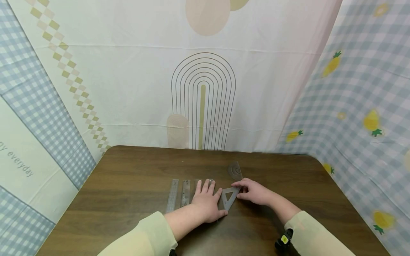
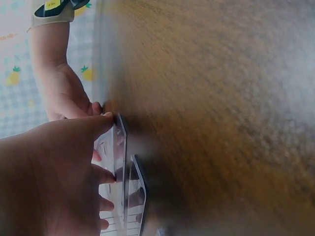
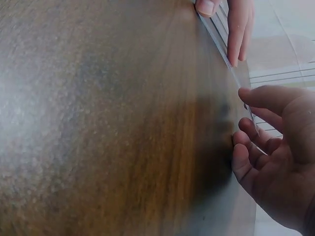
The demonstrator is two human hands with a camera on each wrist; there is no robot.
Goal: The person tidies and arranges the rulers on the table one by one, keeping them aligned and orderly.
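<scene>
A clear set square with a triangular cut-out lies on the table. My right hand pinches its upper right corner between thumb and fingers; in the right wrist view the thumb is on its thin edge. My left hand rests with spread fingers over clear plastic pieces, its thumb tip at the set square's lower corner. To its left lie two clear rulers, one outer ruler and one inner ruler. Further clear pieces are partly hidden beneath the left hand.
A clear protractor lies just beyond the right hand. The brown wooden table meets a patterned cloth at its back edge. Checked cloth with pineapples hangs at the right.
</scene>
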